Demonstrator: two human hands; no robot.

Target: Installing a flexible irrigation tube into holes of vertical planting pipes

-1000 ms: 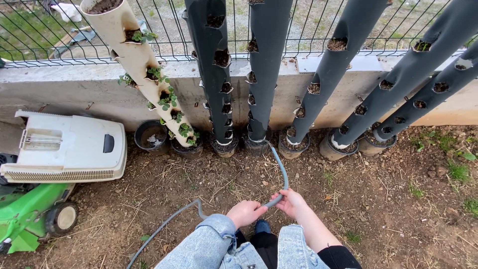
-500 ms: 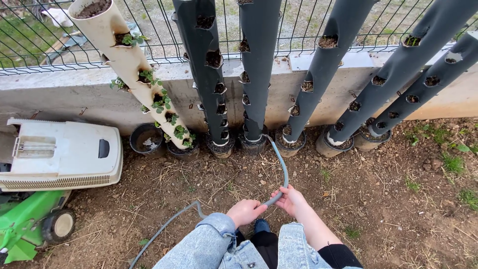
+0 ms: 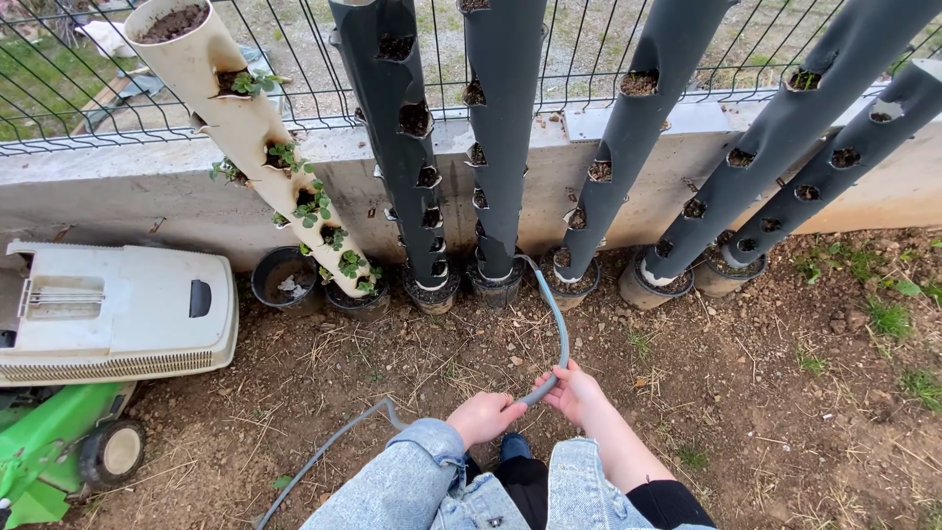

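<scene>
Both my hands grip a grey garden hose (image 3: pixel 559 324) low in the head view. My left hand (image 3: pixel 483 416), in a denim sleeve, closes around the hose, and my right hand (image 3: pixel 575 393) holds it just ahead. The hose curves up and away, and its end reaches the base of the middle dark grey planter tube (image 3: pixel 500 147). Behind my left hand the hose trails down over the soil to the lower left. A cream planter tube (image 3: pixel 245 137) with small green plants in its holes leans at the left.
Several dark grey planter tubes (image 3: pixel 785 137) with soil-filled holes lean on a low concrete wall (image 3: pixel 118 186) topped by a wire fence. A white and green lawn mower (image 3: pixel 98 314) lies at the left. An empty black pot (image 3: pixel 287 280) stands beside the cream tube.
The view has shifted slightly and moved closer to the tubes. My hands keep their hold on the hose, whose end stays at the tube bases.
</scene>
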